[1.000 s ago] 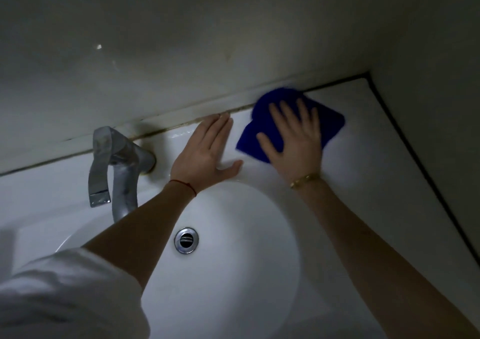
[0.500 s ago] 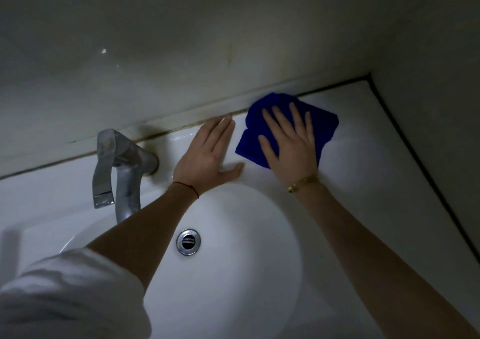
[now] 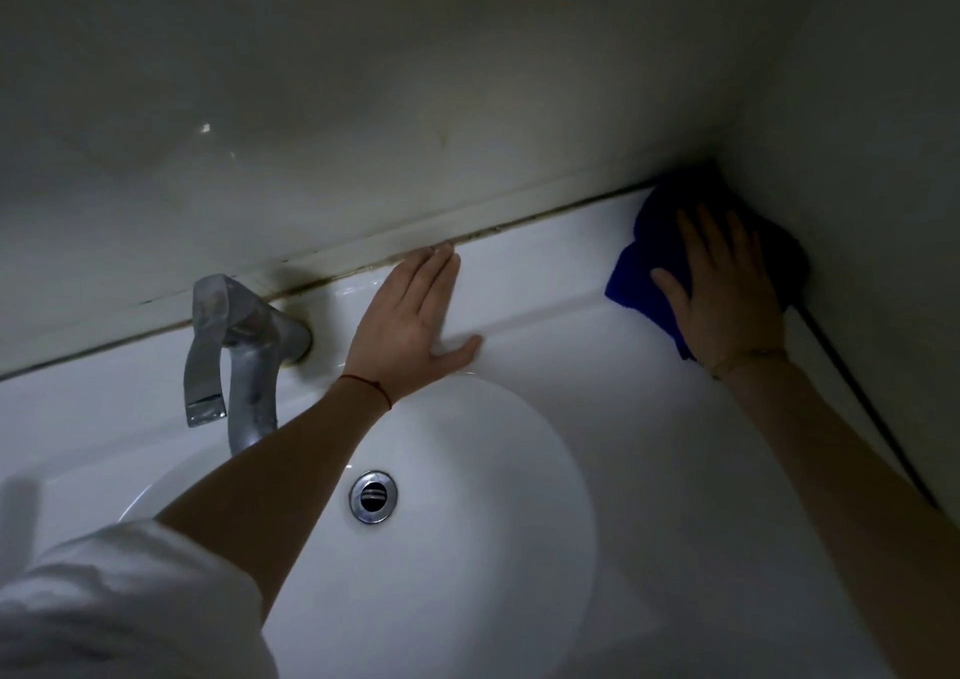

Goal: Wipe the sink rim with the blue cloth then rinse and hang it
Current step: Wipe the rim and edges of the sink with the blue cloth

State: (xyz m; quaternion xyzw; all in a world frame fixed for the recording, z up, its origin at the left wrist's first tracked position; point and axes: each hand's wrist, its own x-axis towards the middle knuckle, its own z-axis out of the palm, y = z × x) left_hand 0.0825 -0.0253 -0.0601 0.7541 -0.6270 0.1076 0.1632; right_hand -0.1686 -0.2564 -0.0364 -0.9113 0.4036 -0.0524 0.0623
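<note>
The blue cloth [image 3: 644, 257] lies flat on the white sink rim [image 3: 545, 273] in the far right corner, where the two walls meet. My right hand [image 3: 722, 283] presses on it with straight, spread fingers and covers its middle. My left hand [image 3: 410, 319] rests flat on the back rim between the tap and the cloth, fingers together, thumb out toward the basin edge.
A chrome tap [image 3: 234, 356] stands on the back rim at the left, its spout over the round basin. The drain [image 3: 373, 496] sits in the basin's middle. Walls close off the back and the right side. A dark sealant line [image 3: 857, 397] runs along the right wall.
My right hand has slid the blue cloth to the right along the back rim into the corner. My left hand has stayed flat on the rim.
</note>
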